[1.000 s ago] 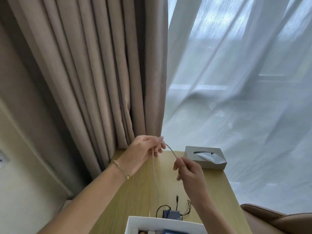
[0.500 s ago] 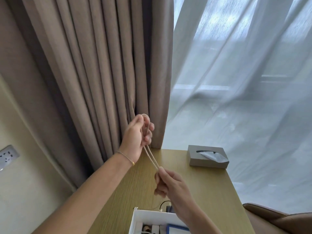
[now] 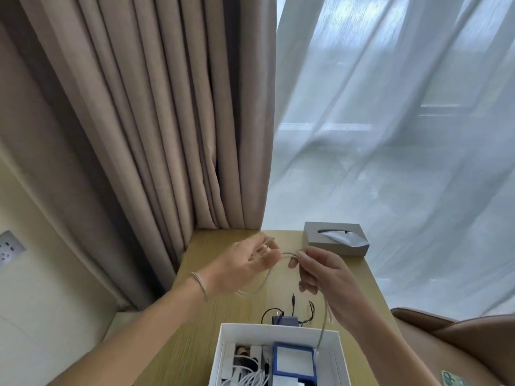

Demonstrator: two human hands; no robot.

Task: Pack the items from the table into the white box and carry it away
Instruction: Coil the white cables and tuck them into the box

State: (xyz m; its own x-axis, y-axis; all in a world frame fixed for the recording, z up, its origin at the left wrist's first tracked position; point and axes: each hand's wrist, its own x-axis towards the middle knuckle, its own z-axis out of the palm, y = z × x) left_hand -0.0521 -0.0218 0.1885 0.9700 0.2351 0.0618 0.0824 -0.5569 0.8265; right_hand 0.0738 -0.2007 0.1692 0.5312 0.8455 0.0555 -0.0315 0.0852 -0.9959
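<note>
Both hands hold a thin pale cable (image 3: 264,277) above the wooden table (image 3: 195,324). My left hand (image 3: 245,263) has a loop of it around its fingers, blurred by motion. My right hand (image 3: 320,277) pinches the cable close to the left fingers, and one end hangs down over the white box (image 3: 225,341). The box stands at the near edge and holds white cables, a blue-edged item (image 3: 294,363) and other small things. A dark power adapter (image 3: 284,320) with black leads lies on the table just behind the box.
A grey tissue box (image 3: 334,240) stands at the table's far right corner. Beige curtains (image 3: 156,121) hang behind on the left, sheer white ones on the right. A brown chair (image 3: 459,344) sits right of the table. A wall socket (image 3: 8,249) is at far left.
My left hand has come down from in front of the curtain to table height. My right hand has risen to meet it, and the cable now loops between them.
</note>
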